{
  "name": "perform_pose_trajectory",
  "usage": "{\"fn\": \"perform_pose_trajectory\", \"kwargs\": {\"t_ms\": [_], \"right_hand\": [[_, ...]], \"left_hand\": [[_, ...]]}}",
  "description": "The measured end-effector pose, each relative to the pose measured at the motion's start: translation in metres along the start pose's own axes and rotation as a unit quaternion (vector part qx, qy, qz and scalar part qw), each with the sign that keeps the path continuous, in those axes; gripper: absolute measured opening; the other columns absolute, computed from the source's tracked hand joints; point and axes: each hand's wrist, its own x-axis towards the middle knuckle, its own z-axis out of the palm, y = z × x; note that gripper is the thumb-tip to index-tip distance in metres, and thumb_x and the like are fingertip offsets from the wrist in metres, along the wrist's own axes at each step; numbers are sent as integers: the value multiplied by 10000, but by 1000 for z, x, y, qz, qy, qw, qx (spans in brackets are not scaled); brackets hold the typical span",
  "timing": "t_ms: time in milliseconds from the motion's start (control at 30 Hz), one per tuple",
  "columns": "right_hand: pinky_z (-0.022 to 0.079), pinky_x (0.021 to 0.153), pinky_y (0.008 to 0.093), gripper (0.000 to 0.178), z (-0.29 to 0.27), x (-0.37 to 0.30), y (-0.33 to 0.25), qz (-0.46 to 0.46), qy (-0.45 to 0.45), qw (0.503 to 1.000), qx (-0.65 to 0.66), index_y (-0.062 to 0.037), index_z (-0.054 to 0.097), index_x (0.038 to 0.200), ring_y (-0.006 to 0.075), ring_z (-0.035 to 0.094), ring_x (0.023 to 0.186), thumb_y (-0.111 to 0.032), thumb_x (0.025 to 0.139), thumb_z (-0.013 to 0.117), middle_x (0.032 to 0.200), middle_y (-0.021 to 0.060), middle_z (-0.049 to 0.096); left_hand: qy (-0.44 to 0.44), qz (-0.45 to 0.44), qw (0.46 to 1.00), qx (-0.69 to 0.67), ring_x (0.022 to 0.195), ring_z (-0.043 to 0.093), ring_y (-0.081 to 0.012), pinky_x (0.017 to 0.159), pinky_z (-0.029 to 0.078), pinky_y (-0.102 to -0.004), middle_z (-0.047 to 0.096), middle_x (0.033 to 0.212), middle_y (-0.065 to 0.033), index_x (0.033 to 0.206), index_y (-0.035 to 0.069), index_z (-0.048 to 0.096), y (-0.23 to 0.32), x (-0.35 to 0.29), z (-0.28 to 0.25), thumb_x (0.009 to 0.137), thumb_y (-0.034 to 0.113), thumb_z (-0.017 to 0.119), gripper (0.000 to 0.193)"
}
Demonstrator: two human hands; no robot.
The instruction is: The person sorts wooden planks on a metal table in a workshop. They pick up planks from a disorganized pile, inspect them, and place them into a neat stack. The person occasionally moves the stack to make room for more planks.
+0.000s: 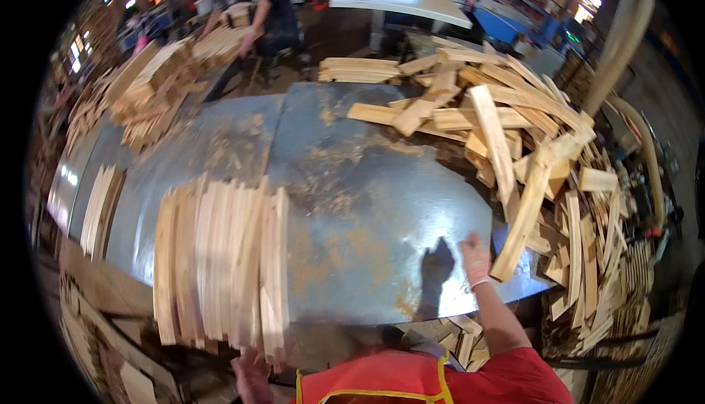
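A row of pale wooden strips [213, 257] stands packed side by side on the metal table [345, 220], its near ends reaching past the front edge. My left hand [252, 376] is at those near ends, blurred, with its fingers apart; whether it touches the wood I cannot tell. Over the table's right part is my right hand [476, 259], fingers extended and nothing in them, its shadow falling on the metal. Just right of it lies a long board [525, 217], sloping down from the heap of loose wood pieces [470, 103].
A small group of strips [101, 209] stands at the table's left end. Far left, another person [257, 8] handles stacked wood [154, 81]. A neat stack of boards [358, 70] lies at the far edge. More offcuts [595, 257] fill the right side, near a hose [646, 147].
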Motion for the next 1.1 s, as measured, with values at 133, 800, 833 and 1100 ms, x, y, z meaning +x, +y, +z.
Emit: {"fn": "perform_pose_trajectory", "kwargs": {"t_ms": [133,800,833,1100], "right_hand": [[454,1052,501,559,-114,83,102,144,124,981,-35,53,641,1317,408,622,1232,-364,951,713,1312,282,679],[583,873,454,500,118,-123,-66,120,-177,958,191,-5,555,1342,307,701,959,-303,980,730,1108,186,721],[584,858,466,439,138,-140,-85,98,-211,954,191,-4,597,1244,313,710,936,-314,964,732,1065,200,729],[526,982,458,799,227,-256,-257,-114,-543,796,243,-15,476,1478,415,659,1153,-424,855,764,1225,276,687]], "left_hand": [[-79,-64,974,-205,975,709,-353,832,597,-541,722,1222,-153,1404,67,637,74,3,60,928,886,441,967],[-112,232,696,671,899,748,-363,805,594,-461,767,990,-198,1212,-5,702,115,142,26,892,275,745,428],[40,199,672,712,981,727,-436,839,595,-489,754,1093,-243,1253,2,694,113,131,46,871,271,759,472],[-100,444,594,664,1351,542,-490,1160,444,-504,588,1441,-314,1472,-41,543,43,53,91,888,306,801,726]]}}
